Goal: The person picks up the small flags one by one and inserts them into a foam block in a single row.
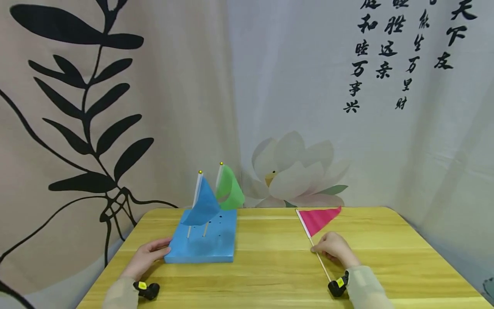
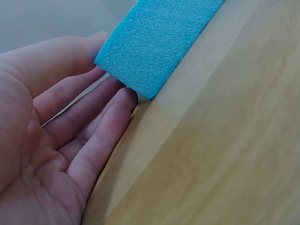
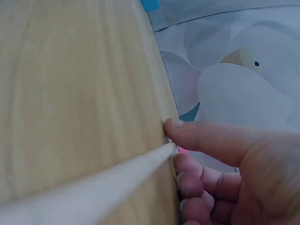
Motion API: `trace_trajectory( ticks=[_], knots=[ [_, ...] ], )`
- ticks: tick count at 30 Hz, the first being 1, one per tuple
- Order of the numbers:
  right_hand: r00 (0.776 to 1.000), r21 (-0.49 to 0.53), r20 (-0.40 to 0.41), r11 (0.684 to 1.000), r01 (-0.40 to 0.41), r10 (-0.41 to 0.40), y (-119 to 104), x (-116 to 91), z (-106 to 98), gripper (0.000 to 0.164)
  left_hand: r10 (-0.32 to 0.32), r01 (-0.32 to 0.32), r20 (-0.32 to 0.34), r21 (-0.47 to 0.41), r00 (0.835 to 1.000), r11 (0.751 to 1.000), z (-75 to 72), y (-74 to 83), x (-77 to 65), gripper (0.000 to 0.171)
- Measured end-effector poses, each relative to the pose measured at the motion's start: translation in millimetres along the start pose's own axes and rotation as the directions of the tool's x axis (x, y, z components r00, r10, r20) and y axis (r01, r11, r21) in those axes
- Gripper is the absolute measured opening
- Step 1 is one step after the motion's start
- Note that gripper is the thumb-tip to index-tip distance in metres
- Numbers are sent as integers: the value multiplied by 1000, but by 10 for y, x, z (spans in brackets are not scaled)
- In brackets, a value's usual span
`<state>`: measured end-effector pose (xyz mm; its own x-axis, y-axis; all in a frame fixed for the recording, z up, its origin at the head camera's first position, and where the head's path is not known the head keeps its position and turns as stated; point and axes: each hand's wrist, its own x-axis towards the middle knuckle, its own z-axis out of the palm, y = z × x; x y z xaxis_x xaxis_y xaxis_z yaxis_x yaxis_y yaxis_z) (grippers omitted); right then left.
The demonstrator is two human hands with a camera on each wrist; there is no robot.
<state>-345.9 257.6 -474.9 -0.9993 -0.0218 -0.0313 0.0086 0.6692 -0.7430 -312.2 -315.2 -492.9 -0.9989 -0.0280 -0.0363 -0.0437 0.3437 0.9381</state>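
Note:
Toward the left of the table, a blue foam board (image 1: 200, 253) with small holes holds a blue flag (image 1: 204, 204) and a green flag (image 1: 231, 191) on upright sticks. My left hand (image 1: 148, 255) touches the board's near left corner; in the left wrist view the thumb (image 2: 70, 58) lies by the blue foam (image 2: 159, 47), the fairly straight fingers at its edge. On the right, my right hand (image 1: 335, 248) pinches the thin stick (image 1: 322, 266) of a pink triangular flag (image 1: 318, 219), which tilts up and left. The right wrist view has the pale stick (image 3: 112, 183) between thumb and fingers.
The wooden table (image 1: 270, 274) reaches to a cloth backdrop (image 1: 185, 86) printed with dark leaves, a pale flower and writing. A dark wrist camera (image 1: 148, 291) sits at the left cuff, another wrist camera (image 1: 337, 287) at the right cuff.

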Motion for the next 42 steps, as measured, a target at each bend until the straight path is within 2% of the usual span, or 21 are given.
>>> trace_trajectory(
  ticks=[6,13,19,23,25,28,33,40,42],
  knots=[
    [1000,-8,-2,1000,0,0,-39,-2,-4,42,-3,3,0,2,1000,1000,-1,13,-9,64],
    [998,-19,-38,999,-50,49,-47,-20,-10,31,-14,14,-7,10,1000,1000,17,20,-13,64],
    [998,78,-27,996,-52,54,-44,-28,-43,20,-31,31,-17,6,999,999,24,18,-10,63],
    [999,173,27,984,-51,47,-7,-11,-74,10,-38,39,-20,10,999,999,23,29,-24,65],
    [996,233,68,970,-63,48,24,5,-91,11,-41,41,-24,13,999,999,22,34,-30,66],
    [989,325,146,942,-84,38,73,25,-119,23,-36,36,-23,15,999,999,21,42,-36,66],
    [966,433,260,893,-125,9,144,55,-163,31,-33,33,-19,13,999,999,17,44,-39,66],
    [937,584,349,785,-206,-14,202,92,-198,28,-39,39,-19,0,999,999,20,39,-35,67],
    [930,605,366,768,-210,-34,206,90,-210,30,-42,42,-20,4,999,999,20,41,-26,68]
  ],
)
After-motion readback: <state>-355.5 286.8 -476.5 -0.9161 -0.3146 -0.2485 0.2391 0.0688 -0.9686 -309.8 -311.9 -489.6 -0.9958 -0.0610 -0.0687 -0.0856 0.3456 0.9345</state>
